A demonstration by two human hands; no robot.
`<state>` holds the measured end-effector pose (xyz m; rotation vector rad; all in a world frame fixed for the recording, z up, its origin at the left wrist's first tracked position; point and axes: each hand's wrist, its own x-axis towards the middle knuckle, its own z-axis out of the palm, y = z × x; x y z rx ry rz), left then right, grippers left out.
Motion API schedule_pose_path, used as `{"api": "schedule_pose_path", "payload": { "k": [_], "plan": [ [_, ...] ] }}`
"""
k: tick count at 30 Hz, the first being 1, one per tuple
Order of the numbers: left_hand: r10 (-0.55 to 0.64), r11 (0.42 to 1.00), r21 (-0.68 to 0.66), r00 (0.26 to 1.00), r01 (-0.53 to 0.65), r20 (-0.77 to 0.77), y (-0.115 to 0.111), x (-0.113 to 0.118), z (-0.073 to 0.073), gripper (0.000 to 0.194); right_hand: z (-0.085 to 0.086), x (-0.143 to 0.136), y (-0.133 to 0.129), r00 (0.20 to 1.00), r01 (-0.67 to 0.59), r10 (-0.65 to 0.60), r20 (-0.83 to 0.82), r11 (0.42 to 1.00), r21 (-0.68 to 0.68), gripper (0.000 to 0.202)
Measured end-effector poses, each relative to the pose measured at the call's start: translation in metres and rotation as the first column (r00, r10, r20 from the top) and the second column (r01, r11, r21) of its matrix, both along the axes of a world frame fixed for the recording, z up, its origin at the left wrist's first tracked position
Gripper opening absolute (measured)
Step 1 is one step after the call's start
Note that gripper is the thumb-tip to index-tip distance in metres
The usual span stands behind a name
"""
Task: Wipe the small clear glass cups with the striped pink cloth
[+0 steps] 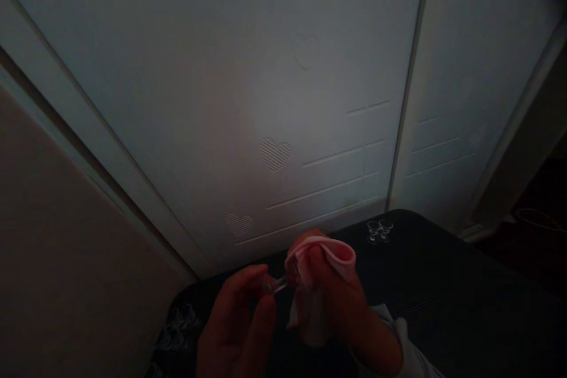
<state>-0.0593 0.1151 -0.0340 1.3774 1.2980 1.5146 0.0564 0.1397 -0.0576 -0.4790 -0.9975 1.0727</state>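
Between my two hands is a small stemmed glass (278,285), tilted nearly sideways. Its foot end sits pinched between the thumb and fingers of my left hand (237,322). A pink cloth (343,251) is bunched in my right hand (343,304), pressed around the other end of the glass, so the bowl is hidden. One flap of the cloth hangs below the right hand. The picture is dark, and fine detail of the glass is hard to make out.
Two small stemmed glasses (380,230) stand at the far edge of the dark table (425,266). Several more clear glasses (177,328) are grouped at its left end. White panels with heart carvings (275,155) rise right behind the table. A pale wall (66,248) is at left.
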Motion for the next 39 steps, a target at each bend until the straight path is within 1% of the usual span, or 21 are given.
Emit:
{"api": "schedule_pose_path", "payload": {
  "k": [6,10,13,18,21,23,27,30,32,36,38,39],
  "plan": [
    [-0.057,0.998,-0.014,0.998,0.057,-0.021,0.003,-0.002,-0.006,0.033,0.006,0.000,0.000,0.994,0.088,-0.091,-0.058,0.995,-0.046,0.031],
    [-0.065,0.997,0.029,0.997,0.066,-0.034,0.003,-0.002,-0.005,0.030,0.009,0.001,0.000,0.994,0.097,-0.101,-0.041,0.990,-0.101,0.034],
    [-0.081,0.996,0.030,0.996,0.083,-0.042,0.002,-0.002,-0.003,0.029,0.010,0.001,0.000,0.993,0.103,-0.108,-0.042,0.988,-0.115,0.034],
    [-0.071,0.997,0.028,0.997,0.071,0.022,0.004,0.004,-0.004,0.030,0.008,0.002,0.001,0.991,0.105,-0.113,-0.073,0.989,-0.107,0.026],
    [-0.063,0.998,0.021,0.995,0.062,0.080,0.005,0.010,-0.006,0.029,0.007,0.004,0.002,0.989,0.126,-0.134,-0.070,0.986,-0.109,0.024],
    [-0.067,0.998,0.019,0.993,0.066,0.100,0.006,0.012,-0.007,0.029,0.007,0.005,0.002,0.990,0.133,-0.137,-0.036,0.987,-0.087,0.023],
    [-0.087,0.996,0.019,0.994,0.086,0.071,0.007,0.011,-0.006,0.029,0.007,0.006,0.001,0.986,0.138,-0.133,0.102,0.989,-0.049,0.017],
    [-0.082,0.996,0.021,0.995,0.081,0.060,0.007,0.010,-0.005,0.031,0.005,0.004,0.000,0.978,0.130,-0.122,0.171,0.991,-0.036,0.020],
    [-0.082,0.997,0.019,0.996,0.081,0.048,0.007,0.011,-0.004,0.032,0.002,0.004,0.001,0.972,0.130,-0.122,0.201,0.991,-0.028,0.024],
    [-0.075,0.997,0.012,0.997,0.075,0.007,0.008,0.011,-0.004,0.031,-0.001,0.004,0.004,0.952,0.193,-0.183,0.246,0.981,-0.017,0.026],
    [-0.073,0.997,0.011,0.997,0.073,-0.009,0.007,0.012,-0.004,0.031,-0.001,0.004,0.004,0.955,0.194,-0.181,0.237,0.980,-0.033,0.025],
    [-0.069,0.997,0.017,0.998,0.069,-0.012,0.007,0.012,-0.005,0.031,0.000,0.004,0.003,0.962,0.172,-0.158,0.222,0.984,-0.046,0.024]
  ]
}}
